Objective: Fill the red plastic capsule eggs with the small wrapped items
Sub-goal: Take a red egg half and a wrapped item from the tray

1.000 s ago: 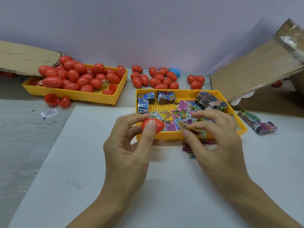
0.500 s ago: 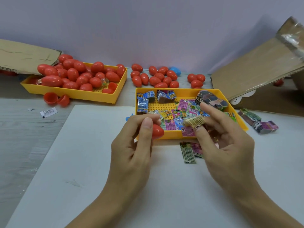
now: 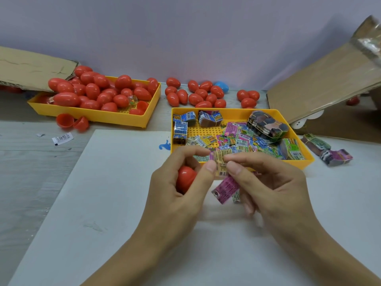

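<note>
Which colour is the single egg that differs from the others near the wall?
Blue, among the red eggs; the head view shows it.

Wrappers (image 3: 237, 141) in yellow tray (image 3: 307, 162): printed, too small to read.
White slip (image 3: 62, 138) on table: barcode-like print, illegible.

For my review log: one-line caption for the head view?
Left hand holds a red egg while both hands pinch a yellow wrapped item.

Both hands — left (image 3: 181, 188), right (image 3: 268, 182) — fingers curled (thumb tips nearly touching), forearms converging from below.
</note>
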Action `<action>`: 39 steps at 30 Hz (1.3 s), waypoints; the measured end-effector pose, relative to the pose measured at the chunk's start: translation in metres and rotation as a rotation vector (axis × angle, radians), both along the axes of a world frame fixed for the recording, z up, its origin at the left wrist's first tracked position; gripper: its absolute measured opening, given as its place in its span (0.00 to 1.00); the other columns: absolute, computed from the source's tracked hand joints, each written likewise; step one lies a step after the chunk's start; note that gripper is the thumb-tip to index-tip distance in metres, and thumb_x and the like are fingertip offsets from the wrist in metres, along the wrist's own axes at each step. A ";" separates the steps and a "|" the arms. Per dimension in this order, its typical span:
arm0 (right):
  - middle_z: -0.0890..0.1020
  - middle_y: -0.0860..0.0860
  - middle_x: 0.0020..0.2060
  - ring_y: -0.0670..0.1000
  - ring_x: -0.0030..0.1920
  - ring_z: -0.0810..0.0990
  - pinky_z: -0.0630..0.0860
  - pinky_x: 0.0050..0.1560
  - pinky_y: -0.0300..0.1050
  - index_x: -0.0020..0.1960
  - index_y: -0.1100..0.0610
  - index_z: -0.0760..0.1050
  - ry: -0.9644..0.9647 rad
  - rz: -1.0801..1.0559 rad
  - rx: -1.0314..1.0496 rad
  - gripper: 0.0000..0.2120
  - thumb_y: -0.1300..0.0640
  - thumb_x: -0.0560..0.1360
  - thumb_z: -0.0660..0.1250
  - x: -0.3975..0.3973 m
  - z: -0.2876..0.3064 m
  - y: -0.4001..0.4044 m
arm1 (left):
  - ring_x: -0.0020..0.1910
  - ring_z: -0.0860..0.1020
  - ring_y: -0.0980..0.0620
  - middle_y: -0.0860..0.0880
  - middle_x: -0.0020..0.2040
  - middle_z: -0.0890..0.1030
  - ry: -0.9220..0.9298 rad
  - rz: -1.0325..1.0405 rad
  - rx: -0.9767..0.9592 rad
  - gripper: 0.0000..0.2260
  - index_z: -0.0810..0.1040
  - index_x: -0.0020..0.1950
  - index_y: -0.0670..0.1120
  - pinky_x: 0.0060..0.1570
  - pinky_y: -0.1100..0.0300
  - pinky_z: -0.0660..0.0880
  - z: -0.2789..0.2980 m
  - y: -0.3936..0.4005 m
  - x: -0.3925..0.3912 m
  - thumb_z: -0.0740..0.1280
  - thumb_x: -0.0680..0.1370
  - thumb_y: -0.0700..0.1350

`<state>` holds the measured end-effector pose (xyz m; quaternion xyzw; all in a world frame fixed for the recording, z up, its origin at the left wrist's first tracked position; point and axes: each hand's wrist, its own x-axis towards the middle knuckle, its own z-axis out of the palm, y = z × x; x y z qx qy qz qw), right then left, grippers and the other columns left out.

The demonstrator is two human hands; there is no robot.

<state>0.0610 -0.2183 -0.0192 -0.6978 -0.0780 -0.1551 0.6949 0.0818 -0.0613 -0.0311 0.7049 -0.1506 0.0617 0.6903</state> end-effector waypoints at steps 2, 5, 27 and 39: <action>0.79 0.46 0.25 0.45 0.17 0.68 0.66 0.22 0.32 0.46 0.55 0.85 0.007 -0.019 0.001 0.05 0.58 0.72 0.71 0.000 0.000 -0.001 | 0.27 0.71 0.59 0.54 0.34 0.76 0.009 -0.007 0.018 0.04 0.81 0.48 0.55 0.27 0.68 0.68 -0.001 0.000 0.001 0.71 0.75 0.53; 0.81 0.47 0.27 0.42 0.19 0.70 0.67 0.21 0.32 0.47 0.56 0.85 0.042 -0.023 0.020 0.07 0.59 0.70 0.71 -0.001 0.002 0.000 | 0.31 0.75 0.62 0.59 0.36 0.80 0.021 -0.026 0.054 0.05 0.83 0.45 0.52 0.31 0.74 0.69 -0.002 0.000 0.002 0.69 0.75 0.51; 0.87 0.54 0.41 0.44 0.22 0.71 0.67 0.21 0.33 0.61 0.48 0.77 0.088 0.022 0.087 0.22 0.60 0.69 0.71 -0.003 0.002 0.001 | 0.27 0.72 0.61 0.57 0.29 0.77 0.123 -0.070 -0.100 0.07 0.87 0.43 0.51 0.27 0.72 0.67 0.004 0.001 0.006 0.68 0.73 0.47; 0.87 0.51 0.42 0.43 0.25 0.76 0.70 0.22 0.34 0.59 0.51 0.78 0.148 -0.011 -0.038 0.24 0.75 0.73 0.64 -0.003 -0.001 -0.005 | 0.37 0.78 0.62 0.58 0.36 0.81 -0.120 0.215 0.072 0.08 0.80 0.38 0.53 0.37 0.74 0.72 0.001 0.001 0.002 0.71 0.72 0.40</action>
